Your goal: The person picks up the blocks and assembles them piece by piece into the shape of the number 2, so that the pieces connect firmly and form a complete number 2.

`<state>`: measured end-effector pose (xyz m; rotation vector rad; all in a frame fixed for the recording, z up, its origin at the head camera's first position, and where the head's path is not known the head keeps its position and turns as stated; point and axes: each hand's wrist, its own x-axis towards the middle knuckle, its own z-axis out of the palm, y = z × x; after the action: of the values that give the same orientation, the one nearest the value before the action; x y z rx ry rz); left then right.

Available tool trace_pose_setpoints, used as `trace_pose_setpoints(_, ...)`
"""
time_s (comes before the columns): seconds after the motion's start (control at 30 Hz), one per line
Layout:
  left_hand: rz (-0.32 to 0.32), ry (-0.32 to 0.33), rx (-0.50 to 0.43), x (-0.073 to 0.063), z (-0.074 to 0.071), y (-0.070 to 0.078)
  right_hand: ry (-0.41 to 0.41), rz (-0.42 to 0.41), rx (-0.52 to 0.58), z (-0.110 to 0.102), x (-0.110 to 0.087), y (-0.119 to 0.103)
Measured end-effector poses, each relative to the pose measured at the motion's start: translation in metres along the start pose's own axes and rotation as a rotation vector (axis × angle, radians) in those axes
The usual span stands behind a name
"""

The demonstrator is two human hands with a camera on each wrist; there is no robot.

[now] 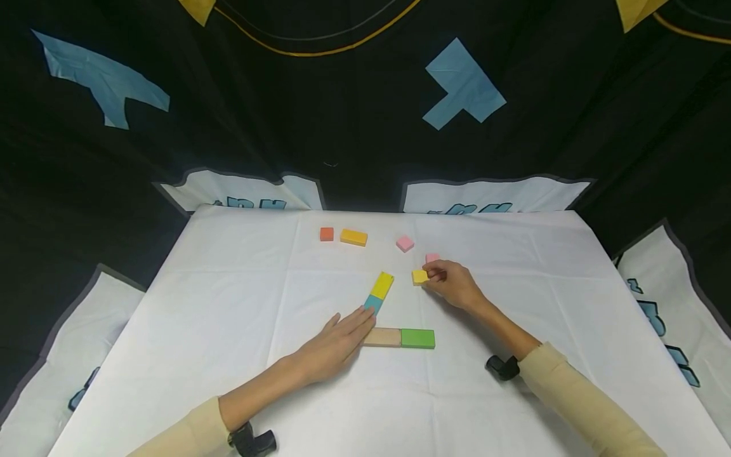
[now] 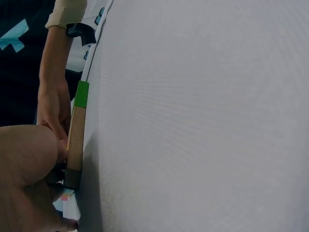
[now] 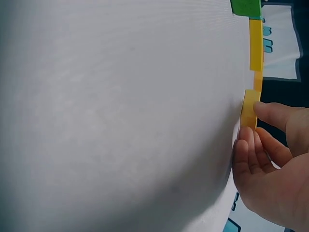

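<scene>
My left hand (image 1: pixel 337 346) lies with its fingers extended over the near ends of two block pairs. One pair slants away, a teal block (image 1: pixel 373 304) with a yellow block (image 1: pixel 382 285) beyond it. The other runs rightward, a tan block (image 1: pixel 382 337) meeting a green block (image 1: pixel 418 339). Between thumb and fingers, my right hand (image 1: pixel 454 284) pinches a small yellow block (image 1: pixel 419 277), seen edge-on as a yellow block (image 3: pixel 249 110) in the right wrist view. A pink block (image 1: pixel 432 258) sits just behind those fingers, partly hidden.
Farther back on the white-covered table (image 1: pixel 228 285) lie an orange-red cube (image 1: pixel 327 234), an orange-yellow block (image 1: pixel 354 237) and another pink block (image 1: pixel 405 244). A dark curtain (image 1: pixel 365 127) hangs beyond the table's far edge.
</scene>
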<state>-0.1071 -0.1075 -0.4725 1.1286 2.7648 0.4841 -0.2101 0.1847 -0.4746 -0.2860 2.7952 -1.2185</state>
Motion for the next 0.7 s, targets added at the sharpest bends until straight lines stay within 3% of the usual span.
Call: trace_pose_setpoints(0.7,-0.009,-0.007,-0.004,0.001,-0.001,0.001,-0.044,0.002,-0.064,0.012,0.018,-0.017)
